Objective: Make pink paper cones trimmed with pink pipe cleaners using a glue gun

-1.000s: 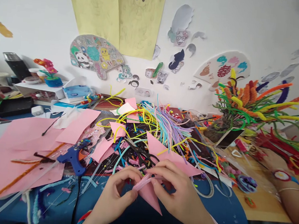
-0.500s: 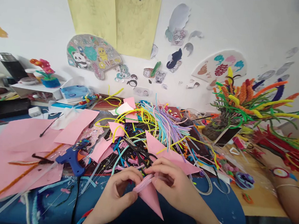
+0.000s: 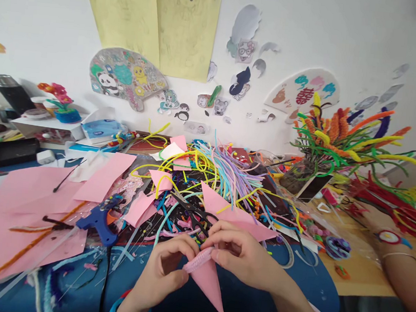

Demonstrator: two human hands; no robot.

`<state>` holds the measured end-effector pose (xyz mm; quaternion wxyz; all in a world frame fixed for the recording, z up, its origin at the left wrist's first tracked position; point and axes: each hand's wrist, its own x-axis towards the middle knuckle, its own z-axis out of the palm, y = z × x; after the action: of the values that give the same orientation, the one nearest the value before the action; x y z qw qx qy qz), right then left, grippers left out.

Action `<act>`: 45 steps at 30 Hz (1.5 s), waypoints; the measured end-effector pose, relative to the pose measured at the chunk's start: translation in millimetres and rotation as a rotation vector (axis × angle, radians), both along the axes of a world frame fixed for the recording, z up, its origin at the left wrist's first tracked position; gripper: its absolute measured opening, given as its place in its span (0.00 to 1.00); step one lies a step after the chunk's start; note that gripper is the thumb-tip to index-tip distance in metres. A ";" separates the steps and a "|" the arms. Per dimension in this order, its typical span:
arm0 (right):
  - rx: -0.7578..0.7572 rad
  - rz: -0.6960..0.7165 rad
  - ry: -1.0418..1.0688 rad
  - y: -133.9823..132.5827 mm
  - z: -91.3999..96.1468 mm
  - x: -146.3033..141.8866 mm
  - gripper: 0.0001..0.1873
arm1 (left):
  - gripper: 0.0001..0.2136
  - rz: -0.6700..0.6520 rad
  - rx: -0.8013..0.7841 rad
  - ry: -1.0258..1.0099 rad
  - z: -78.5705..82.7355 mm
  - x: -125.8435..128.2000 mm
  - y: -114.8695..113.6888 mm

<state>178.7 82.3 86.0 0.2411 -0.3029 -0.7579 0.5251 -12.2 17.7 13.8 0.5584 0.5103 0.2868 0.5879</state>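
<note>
My left hand (image 3: 162, 272) and my right hand (image 3: 244, 260) meet low in the middle of the view, both pinched on a pink pipe cleaner (image 3: 200, 259) laid along the top edge of a pink paper triangle (image 3: 210, 286). The triangle's point hangs down toward me. Black scissors (image 3: 197, 216) lie on the table just beyond my fingers. A blue glue gun (image 3: 101, 219) rests to the left of my left hand.
A heap of coloured pipe cleaners (image 3: 221, 172) covers the table's middle. Pink paper sheets (image 3: 19, 206) spread at the left. A vase of pipe-cleaner flowers (image 3: 322, 147) stands at the right. Another person's arm (image 3: 399, 267) rests at the right edge.
The hands stay together on the pipe cleaner and paper, shifting slightly; the fingers work along the paper's top edge. The view has drifted a little to the right.
</note>
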 end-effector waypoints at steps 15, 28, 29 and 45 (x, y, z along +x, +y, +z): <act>0.092 0.051 -0.015 5.2 5.6 5.2 0.04 | 0.11 -0.062 -0.010 -0.058 -5.9 2.8 2.4; 0.112 0.047 -0.149 1.5 20.3 -3.4 0.09 | 0.09 0.053 -0.038 0.168 19.3 6.4 0.7; 0.111 0.041 -0.161 1.2 20.3 -3.5 0.08 | 0.09 0.063 -0.042 0.185 19.3 7.0 0.2; 0.358 -0.113 -0.120 -4.7 17.4 20.5 0.04 | 0.08 0.149 -0.141 -0.017 1.0 10.6 5.6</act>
<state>199.2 77.6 103.4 0.2746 -0.3279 -0.8341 0.3483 -1.6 23.4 14.7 0.5500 0.4419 0.3599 0.6105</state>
